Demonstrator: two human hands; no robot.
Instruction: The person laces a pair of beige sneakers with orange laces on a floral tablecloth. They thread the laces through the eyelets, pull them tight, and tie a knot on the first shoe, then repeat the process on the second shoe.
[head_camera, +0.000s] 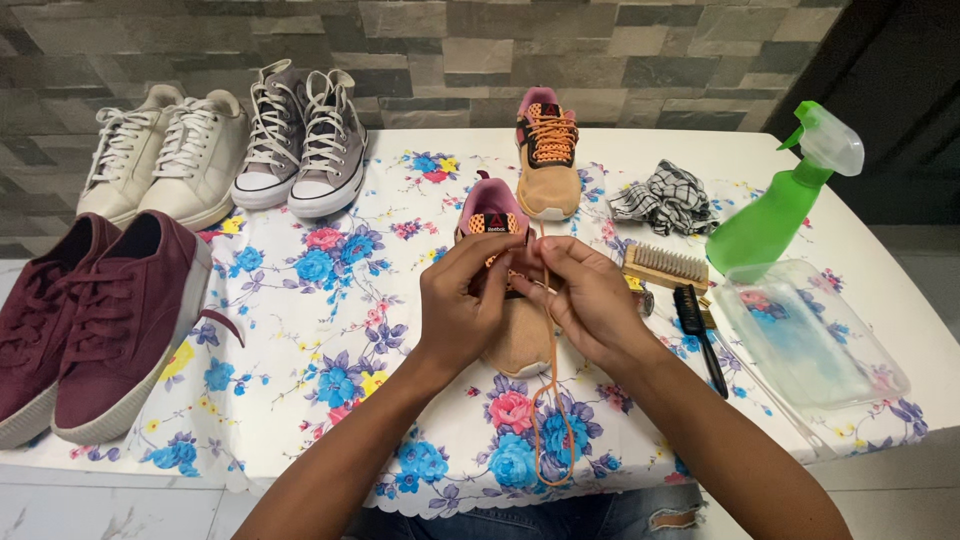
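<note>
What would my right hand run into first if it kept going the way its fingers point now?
Probably the left hand: the right hand points leftward across the tan shoe, fingertips almost touching already.

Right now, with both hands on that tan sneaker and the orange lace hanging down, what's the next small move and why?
Probably draw the orange lace through with the right hand while the left hand steadies the tan sneaker. A long loop of lace hangs slack over the table's front edge, and both hands pinch at the eyelets.

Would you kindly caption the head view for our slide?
Both hands work an orange lace on a tan sneaker, its mate behind, on a floral tablecloth.
</note>
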